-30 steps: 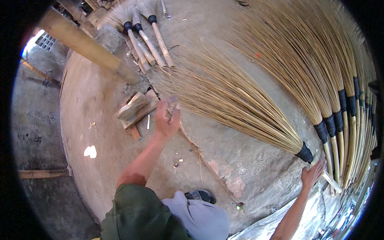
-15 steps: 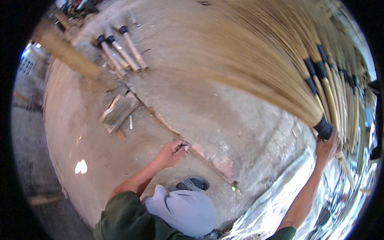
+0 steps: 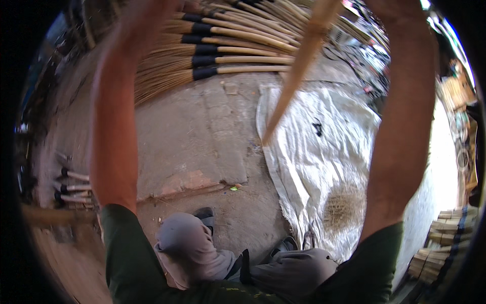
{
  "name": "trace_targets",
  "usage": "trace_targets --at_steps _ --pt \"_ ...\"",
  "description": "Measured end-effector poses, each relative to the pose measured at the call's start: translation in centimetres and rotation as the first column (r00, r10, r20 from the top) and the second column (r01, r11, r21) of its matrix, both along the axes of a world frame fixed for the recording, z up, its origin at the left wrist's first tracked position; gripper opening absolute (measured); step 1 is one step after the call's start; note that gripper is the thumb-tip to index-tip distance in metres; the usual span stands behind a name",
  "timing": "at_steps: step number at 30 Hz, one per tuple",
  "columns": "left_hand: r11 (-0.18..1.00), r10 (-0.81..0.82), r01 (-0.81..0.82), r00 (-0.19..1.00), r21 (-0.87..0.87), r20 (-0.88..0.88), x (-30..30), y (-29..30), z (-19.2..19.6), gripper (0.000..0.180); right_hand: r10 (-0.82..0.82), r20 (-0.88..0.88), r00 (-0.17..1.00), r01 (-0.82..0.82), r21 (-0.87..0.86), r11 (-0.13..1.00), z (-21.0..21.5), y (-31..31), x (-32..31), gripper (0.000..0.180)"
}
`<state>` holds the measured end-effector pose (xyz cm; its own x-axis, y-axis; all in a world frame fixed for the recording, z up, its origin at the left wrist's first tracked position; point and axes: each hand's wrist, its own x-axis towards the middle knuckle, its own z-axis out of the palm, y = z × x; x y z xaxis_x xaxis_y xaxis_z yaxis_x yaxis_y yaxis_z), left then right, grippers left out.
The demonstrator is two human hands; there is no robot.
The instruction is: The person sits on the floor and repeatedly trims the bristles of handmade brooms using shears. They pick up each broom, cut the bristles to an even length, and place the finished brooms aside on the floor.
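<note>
Both my arms are raised toward the top of the view. My left hand (image 3: pixel 169 4) is mostly cut off by the upper edge, and its fingers cannot be made out. Likewise, only the base of my right hand (image 3: pixel 392 7) shows at the upper edge; its fingers are hidden. Between my forearms a pale wooden stick (image 3: pixel 296 71) hangs at a slant, its tapered lower end over the edge of a whitish sheet (image 3: pixel 283 131). What grips the stick lies outside the picture. Beyond my left forearm, several brooms (image 3: pixel 253 60) with black bindings lie side by side on the floor.
A round clump of straw-like fibres (image 3: pixel 345 209) lies on the sheet, with a small black item (image 3: pixel 317 126) farther up. Short black-capped sticks (image 3: pixel 76 187) are at the left. Stacked wooden pieces (image 3: pixel 438 245) stand at the lower right; cluttered cables (image 3: pixel 349 61) lie beyond the sheet.
My view has swung to the right. Both arms have risen to the top. The broom gripped by my right hand is no longer seen there; a slanted stick now shows between my arms.
</note>
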<state>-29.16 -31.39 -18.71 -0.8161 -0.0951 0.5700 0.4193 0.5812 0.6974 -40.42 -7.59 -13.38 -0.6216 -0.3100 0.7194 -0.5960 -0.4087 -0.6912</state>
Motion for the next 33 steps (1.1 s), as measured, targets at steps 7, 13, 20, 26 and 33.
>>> trace_targets --at_steps 7,13,20,26,33 --pt "0.475 -0.345 0.236 0.936 -0.848 0.067 -8.3 24.1 0.1 0.066 -0.175 0.362 0.916 0.188 -0.001 0.982 -22.0 3.5 6.7 0.069" --pt "0.691 -0.509 0.7 0.297 0.178 0.808 -7.6 28.6 -20.2 0.086 0.315 0.794 0.52 0.046 -0.394 0.918 -40.2 19.7 16.1 0.116" --pt "0.671 -0.491 0.628 -0.024 0.395 0.871 -1.4 29.9 -32.7 0.104 0.357 0.831 0.427 0.466 -0.541 0.701 -49.8 18.1 21.3 0.085" --pt "0.709 -0.277 0.704 0.338 -0.047 0.899 -3.1 35.2 -31.9 0.163 0.277 0.898 0.341 0.312 -0.386 0.868 -48.9 15.2 24.0 0.073" --pt "0.62 -0.098 0.748 0.374 -0.237 0.922 -1.5 37.9 -34.5 0.153 0.228 0.903 0.365 0.275 -0.339 0.9 -48.8 14.4 25.3 0.063"
